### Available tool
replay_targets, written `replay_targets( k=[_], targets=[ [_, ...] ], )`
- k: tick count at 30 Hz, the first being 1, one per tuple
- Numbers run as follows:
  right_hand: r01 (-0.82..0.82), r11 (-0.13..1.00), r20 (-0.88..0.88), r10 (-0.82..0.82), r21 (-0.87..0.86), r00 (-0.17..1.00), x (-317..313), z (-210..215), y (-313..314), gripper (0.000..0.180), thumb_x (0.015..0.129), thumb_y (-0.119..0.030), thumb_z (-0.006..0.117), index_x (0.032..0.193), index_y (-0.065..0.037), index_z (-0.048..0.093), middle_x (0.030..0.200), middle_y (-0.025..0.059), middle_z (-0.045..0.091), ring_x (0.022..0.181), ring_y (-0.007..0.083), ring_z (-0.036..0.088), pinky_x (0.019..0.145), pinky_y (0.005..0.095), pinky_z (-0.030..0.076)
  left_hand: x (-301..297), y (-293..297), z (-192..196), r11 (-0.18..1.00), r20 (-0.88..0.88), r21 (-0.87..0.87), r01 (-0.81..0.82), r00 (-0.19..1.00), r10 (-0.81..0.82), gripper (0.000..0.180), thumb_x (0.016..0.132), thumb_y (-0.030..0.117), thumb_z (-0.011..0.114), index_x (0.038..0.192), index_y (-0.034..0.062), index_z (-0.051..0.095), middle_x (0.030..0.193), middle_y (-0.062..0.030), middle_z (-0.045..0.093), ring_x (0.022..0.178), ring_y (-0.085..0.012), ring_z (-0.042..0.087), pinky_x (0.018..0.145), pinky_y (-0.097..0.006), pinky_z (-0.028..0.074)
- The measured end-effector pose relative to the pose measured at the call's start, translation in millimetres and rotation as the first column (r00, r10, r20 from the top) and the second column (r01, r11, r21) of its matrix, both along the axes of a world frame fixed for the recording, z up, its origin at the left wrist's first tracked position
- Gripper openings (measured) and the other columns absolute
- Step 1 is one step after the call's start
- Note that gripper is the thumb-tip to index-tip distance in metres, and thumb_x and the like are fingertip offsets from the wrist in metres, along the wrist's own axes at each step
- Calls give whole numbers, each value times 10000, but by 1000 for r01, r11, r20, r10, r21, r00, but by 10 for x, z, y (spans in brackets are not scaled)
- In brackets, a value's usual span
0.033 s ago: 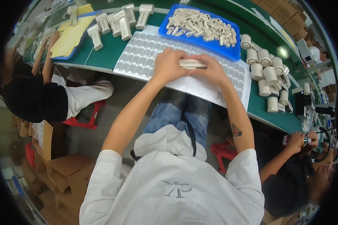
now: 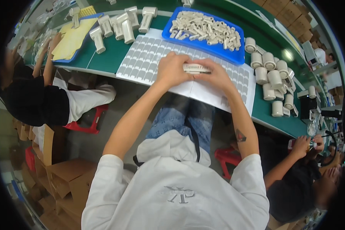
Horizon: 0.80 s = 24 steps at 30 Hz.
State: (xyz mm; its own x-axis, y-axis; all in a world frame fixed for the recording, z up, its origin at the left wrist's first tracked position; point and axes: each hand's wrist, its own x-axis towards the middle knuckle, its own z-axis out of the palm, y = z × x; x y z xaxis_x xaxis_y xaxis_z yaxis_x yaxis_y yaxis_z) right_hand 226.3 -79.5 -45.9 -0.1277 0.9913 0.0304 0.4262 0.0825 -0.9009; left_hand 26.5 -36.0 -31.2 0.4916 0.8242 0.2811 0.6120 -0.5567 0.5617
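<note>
Our left hand (image 2: 174, 69) and right hand (image 2: 217, 73) grasp a white part (image 2: 197, 68), fingers curled around its ends. On the far side sits a tray (image 2: 228, 56).

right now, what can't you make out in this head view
All in the head view:
- Ends and underside of the white part: hidden by the left hand and right hand.
- Middle of the grey-patterned sheet: covered by those hands.
- Floor of the blue tray: mostly under piled small pieces.
- Whatever the right-side co-worker's hand holds: too small and blurred.
</note>
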Motion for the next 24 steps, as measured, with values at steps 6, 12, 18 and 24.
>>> replay_targets(
  k=[6, 12, 18, 24],
  targets=[
    [-55, 960, 147, 15, 274, 989, -2, -113, -105, 457, 826, -203, 721, 1248, -54, 624, 1151, 121, 618, 1064, 278, 596, 921, 354, 472, -47, 28, -9, 994, -19, -3, 106, 994, -106, 468, 561, 323, 874, 962, 136, 723, 900, -56, 698, 898, -272, 590, 788, -383, 499],
    [-63, 959, 191, 9, 276, 981, -47, -61, -205, 437, 862, -209, 688, 1267, -67, 604, 1162, 129, 612, 1092, 304, 576, 951, 376, 455, -79, 64, 61, 985, 7, -82, 151, 988, -151, 455, 603, 295, 865, 997, 117, 722, 926, -62, 698, 902, -269, 590, 805, -375, 495],
    [155, 940, 382, -270, 304, 884, 243, 489, -765, 401, 872, -177, 669, 1242, -41, 600, 1110, 159, 596, 1003, 337, 583, 855, 367, 475, -301, 227, 42, 989, 443, -82, 123, 894, -75, 422, 762, 226, 807, 1119, 43, 676, 994, -91, 685, 966, -200, 598, 871, -329, 482],
    [125, 963, 613, -249, 238, 750, 161, 253, -1333, 326, 809, -99, 700, 1122, -21, 650, 1060, 137, 613, 965, 323, 587, 814, 399, 484, -236, 259, 164, 931, 832, -217, 294, 555, 19, 458, 1006, 289, 438, 1267, -83, 496, 1004, -193, 675, 902, -226, 672, 819, -333, 532]
  ],
)
